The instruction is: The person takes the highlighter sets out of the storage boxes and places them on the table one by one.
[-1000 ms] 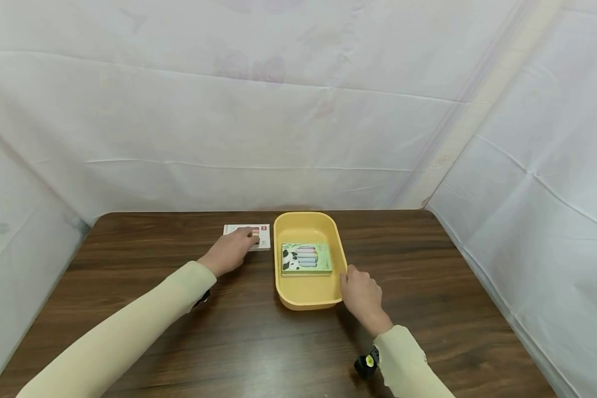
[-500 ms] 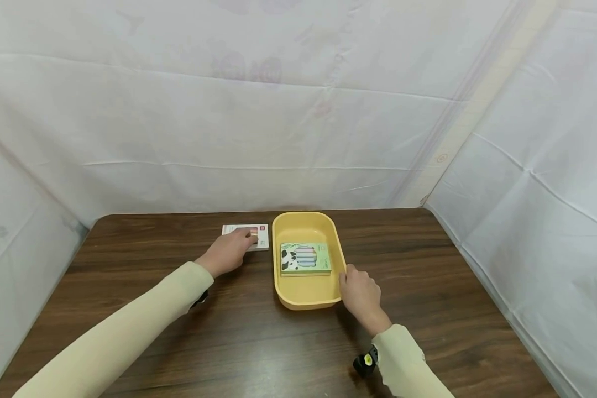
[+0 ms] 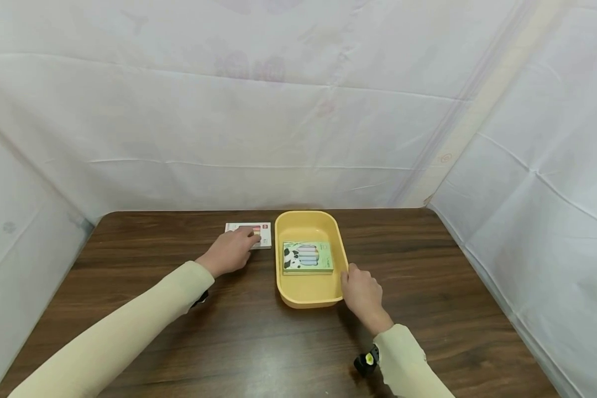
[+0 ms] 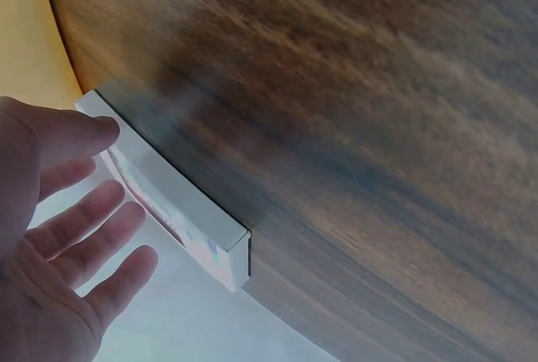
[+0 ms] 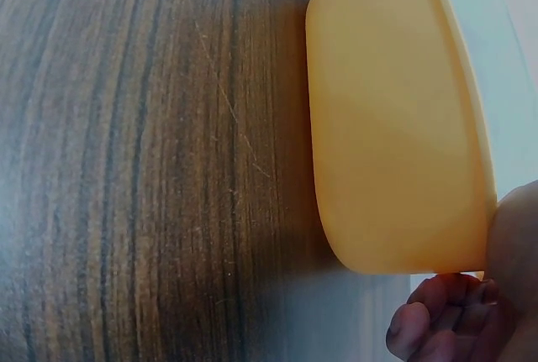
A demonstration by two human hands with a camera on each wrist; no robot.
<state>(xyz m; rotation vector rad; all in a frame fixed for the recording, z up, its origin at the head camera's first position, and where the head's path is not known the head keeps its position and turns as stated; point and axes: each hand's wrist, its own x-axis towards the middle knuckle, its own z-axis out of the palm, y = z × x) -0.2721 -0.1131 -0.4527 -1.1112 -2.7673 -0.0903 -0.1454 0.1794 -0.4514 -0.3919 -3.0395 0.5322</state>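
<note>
A flat white box (image 3: 265, 235) with a picture of coloured sticks lies near the table's back edge, left of a yellow plastic bin (image 3: 310, 290). My left hand (image 3: 229, 251) reaches over this box, its fingers covering part of the printed front. In the left wrist view the fingers (image 4: 118, 219) are spread loosely in front of the white box, the thumb at its side edge. My right hand (image 3: 363, 293) grips the bin's rim at the front right corner; in the right wrist view its fingers (image 5: 412, 324) curl by the bin's end. Inside the bin lies a green panda-print box (image 3: 308, 258).
The dark wood table (image 3: 258, 354) ends at a white cloth wall (image 3: 278, 138) behind, with more white cloth at both sides. A dark wrist device (image 3: 365, 363) is strapped below the right sleeve.
</note>
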